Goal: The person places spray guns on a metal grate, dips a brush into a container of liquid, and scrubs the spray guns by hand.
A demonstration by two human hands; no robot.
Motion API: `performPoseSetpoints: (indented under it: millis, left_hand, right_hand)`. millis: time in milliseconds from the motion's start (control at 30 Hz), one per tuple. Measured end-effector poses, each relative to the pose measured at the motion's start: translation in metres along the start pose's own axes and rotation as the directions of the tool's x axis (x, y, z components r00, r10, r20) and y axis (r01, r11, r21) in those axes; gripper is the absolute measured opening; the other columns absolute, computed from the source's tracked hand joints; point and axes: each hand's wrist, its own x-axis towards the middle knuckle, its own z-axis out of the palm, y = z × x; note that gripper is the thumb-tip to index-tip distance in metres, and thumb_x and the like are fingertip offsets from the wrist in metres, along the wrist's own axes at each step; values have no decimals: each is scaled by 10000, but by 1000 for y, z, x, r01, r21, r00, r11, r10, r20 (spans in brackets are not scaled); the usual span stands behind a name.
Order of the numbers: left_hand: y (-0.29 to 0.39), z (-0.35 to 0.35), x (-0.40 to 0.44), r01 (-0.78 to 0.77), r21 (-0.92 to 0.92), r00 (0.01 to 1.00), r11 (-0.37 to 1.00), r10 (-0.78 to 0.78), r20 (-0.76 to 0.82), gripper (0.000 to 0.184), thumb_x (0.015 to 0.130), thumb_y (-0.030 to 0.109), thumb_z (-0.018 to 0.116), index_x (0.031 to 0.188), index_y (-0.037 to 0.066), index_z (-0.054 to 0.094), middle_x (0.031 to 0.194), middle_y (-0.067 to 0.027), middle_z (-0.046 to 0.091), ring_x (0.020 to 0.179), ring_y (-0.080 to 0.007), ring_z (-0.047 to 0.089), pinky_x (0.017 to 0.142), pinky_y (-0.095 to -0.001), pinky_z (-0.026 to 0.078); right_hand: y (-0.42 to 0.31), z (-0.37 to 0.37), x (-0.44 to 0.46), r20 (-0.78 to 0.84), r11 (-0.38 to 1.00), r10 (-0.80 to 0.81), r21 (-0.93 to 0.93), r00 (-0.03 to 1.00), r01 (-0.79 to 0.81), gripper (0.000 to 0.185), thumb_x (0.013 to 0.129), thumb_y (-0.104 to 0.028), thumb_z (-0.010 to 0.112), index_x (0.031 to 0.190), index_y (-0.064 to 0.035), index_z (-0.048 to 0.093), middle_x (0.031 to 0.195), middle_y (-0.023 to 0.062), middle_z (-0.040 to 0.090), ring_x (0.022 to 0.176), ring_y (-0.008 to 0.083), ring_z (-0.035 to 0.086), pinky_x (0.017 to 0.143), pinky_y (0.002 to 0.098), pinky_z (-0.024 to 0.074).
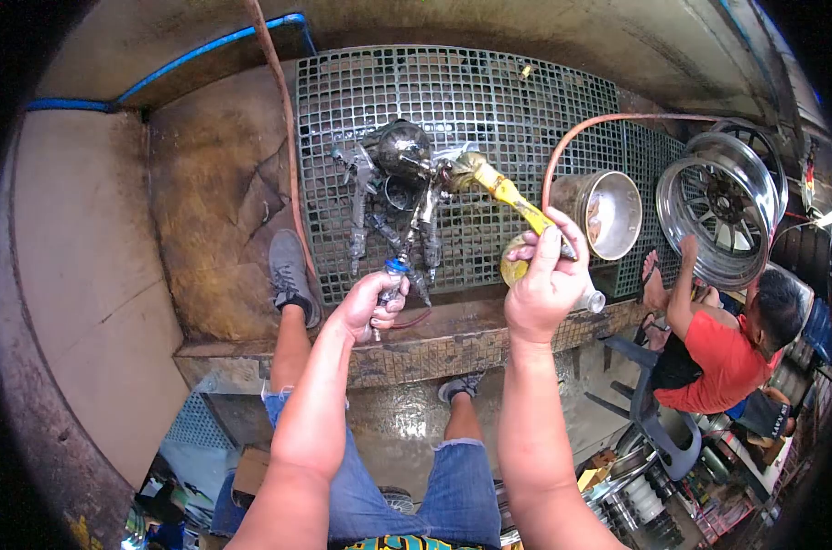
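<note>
A dark, wet-looking metal machine part [404,151] with a rounded housing and several protruding arms lies on the green grating. My left hand [377,302] is wrapped around a spray gun [397,266] with a blue collar, its thin metal nozzle pointing up at the part. Between the fingers and thumb of my right hand [546,284] is the handle of a yellow-handled brush [512,194]. Its brownish head is at the right side of the part; whether it touches cannot be told. Partly hidden behind my right hand is a yellow object [511,269].
The grating [489,247] covers a raised ledge. A metal bucket [615,215] stands right of my right hand, with an orange hose [572,133] arching behind. Wheel rims [720,220] lean farther right. A person in a red shirt [723,362] sits near a grey plastic chair [650,403].
</note>
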Motion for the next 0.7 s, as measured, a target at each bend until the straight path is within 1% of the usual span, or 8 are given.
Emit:
performPoseSetpoints:
  millis: [167, 200, 233, 300, 333, 500, 567, 700]
  left_hand:
    - [1, 4, -5, -3, 168, 999, 986, 10, -39, 128, 945, 215, 582, 930, 88, 573, 625, 27, 481, 425, -20, 307, 367, -199, 217]
    - [-2, 2, -3, 9, 178, 999, 984, -1, -43, 111, 934, 211, 597, 927, 102, 574, 624, 32, 474, 429, -25, 313, 373, -203, 218]
    - [-3, 0, -3, 8, 178, 999, 984, 0, -41, 111, 934, 211, 597, 927, 102, 574, 624, 32, 474, 429, -25, 313, 373, -203, 218]
    - [-5, 1, -2, 38, 256, 999, 966, -36, -12, 106, 934, 214, 600, 919, 114, 571, 627, 35, 475, 436, -25, 325, 378, -204, 225]
    - [-5, 3, -3, 61, 269, 998, 961, -56, -25, 94, 934, 182, 602, 870, 143, 545, 633, 32, 481, 449, -32, 303, 402, -218, 174]
    - [-8, -3, -6, 114, 282, 993, 953, -110, -31, 60, 921, 136, 605, 896, 128, 551, 621, 27, 482, 449, -35, 333, 396, -224, 192]
    - [-8, -7, -7, 119, 291, 992, 949, -127, 8, 133, 909, 212, 648, 883, 130, 547, 615, 32, 471, 458, -24, 342, 380, -197, 213]
    - [-10, -8, -8, 117, 240, 992, 964, -124, 13, 118, 899, 187, 628, 909, 102, 546, 602, 25, 446, 445, -30, 322, 373, -205, 218]
  right_hand:
    - [-31, 11, 19, 62, 992, -118, -47, 991, 121, 228, 1023, -98, 567, 1215, 25, 589, 875, 55, 637, 670, 48, 551, 599, 190, 480]
    - [-39, 18, 20, 61, 994, -84, -69, 995, 88, 194, 1013, -78, 578, 1173, 24, 617, 833, 29, 630, 641, 26, 515, 575, 172, 436]
    - [-36, 19, 23, 61, 994, -86, -69, 994, 90, 194, 1013, -78, 578, 1173, 24, 617, 833, 29, 630, 641, 26, 515, 575, 172, 436]
    - [-31, 20, 31, 201, 984, -12, -171, 979, 47, 164, 1008, -55, 574, 1141, 14, 639, 764, -5, 604, 602, 5, 468, 538, 162, 373]
    - [-31, 20, 34, 235, 965, 8, -258, 972, 55, 146, 996, -41, 580, 1116, 8, 648, 694, -48, 562, 566, -8, 430, 504, 173, 319]
    - [-6, 10, 71, 198, 932, 27, -360, 980, 47, 188, 980, -132, 624, 1101, 9, 654, 597, -52, 550, 518, 12, 447, 483, 222, 334]
    - [17, 0, 89, 197, 887, 88, -461, 976, 13, 232, 988, -188, 619, 1116, 1, 658, 591, -25, 575, 515, 20, 473, 492, 223, 359]
    - [12, 1, 76, 185, 947, 184, -297, 965, -123, 235, 994, -201, 616, 1128, -11, 653, 625, -24, 597, 494, 18, 473, 456, 222, 359]
